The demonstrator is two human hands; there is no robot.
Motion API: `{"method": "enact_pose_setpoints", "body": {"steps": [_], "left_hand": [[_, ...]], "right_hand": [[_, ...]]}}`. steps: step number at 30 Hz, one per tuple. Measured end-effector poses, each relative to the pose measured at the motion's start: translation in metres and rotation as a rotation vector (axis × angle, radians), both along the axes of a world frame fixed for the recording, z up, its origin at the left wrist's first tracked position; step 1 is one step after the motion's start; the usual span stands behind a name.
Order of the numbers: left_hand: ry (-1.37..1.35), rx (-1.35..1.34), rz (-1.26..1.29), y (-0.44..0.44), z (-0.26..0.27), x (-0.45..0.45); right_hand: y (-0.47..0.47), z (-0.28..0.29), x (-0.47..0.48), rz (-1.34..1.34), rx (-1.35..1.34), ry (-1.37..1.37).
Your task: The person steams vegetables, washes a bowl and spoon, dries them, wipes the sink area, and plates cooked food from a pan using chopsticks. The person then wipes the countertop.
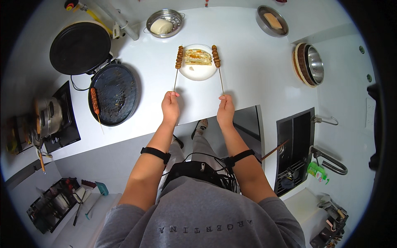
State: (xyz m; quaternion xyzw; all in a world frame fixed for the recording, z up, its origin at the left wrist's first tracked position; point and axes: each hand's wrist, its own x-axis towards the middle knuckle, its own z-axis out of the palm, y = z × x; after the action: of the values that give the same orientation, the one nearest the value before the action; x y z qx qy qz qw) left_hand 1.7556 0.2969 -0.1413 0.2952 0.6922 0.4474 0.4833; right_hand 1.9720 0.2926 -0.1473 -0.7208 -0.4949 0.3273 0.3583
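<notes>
My left hand (170,107) grips the thin stick of a browned spiral-cut food skewer (179,57), held out at the left rim of a white plate (198,73). A second such skewer (216,56) is held by its stick in my right hand (225,108), over the plate's right rim. Between the two, a pale folded flatbread (198,57) with orange bits lies on the plate, with a small scrap below it. At the left, a reddish sausage skewer (95,101) rests in the open electric griddle (116,96), its stick poking over the near rim.
Behind the plate stand a steel strainer (169,19) with dough (161,27) and a steel bowl (261,20) holding a pale block (273,21). Stacked bowls (315,64) lean at the right wall, behind a black sink (287,124). A steel pot (52,117) stands far left.
</notes>
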Motion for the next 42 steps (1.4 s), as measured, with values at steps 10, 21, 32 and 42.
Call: {"method": "enact_pose_setpoints", "body": {"steps": [10, 21, 32, 42], "left_hand": [[0.017, -0.06, 0.028, -0.004, -0.013, 0.0], [0.074, -0.053, 0.015, -0.004, -0.028, 0.006], [0.01, -0.171, -0.133, 0.0, -0.005, 0.002], [0.206, -0.214, -0.275, 0.005, 0.008, -0.013]], "right_hand": [[0.005, 0.0, 0.001, 0.038, -0.051, -0.089], [0.009, -0.007, 0.01, 0.092, -0.053, -0.184], [0.011, 0.007, 0.01, 0.149, -0.112, -0.246], [0.02, 0.019, 0.007, 0.16, -0.112, -0.133]]}}
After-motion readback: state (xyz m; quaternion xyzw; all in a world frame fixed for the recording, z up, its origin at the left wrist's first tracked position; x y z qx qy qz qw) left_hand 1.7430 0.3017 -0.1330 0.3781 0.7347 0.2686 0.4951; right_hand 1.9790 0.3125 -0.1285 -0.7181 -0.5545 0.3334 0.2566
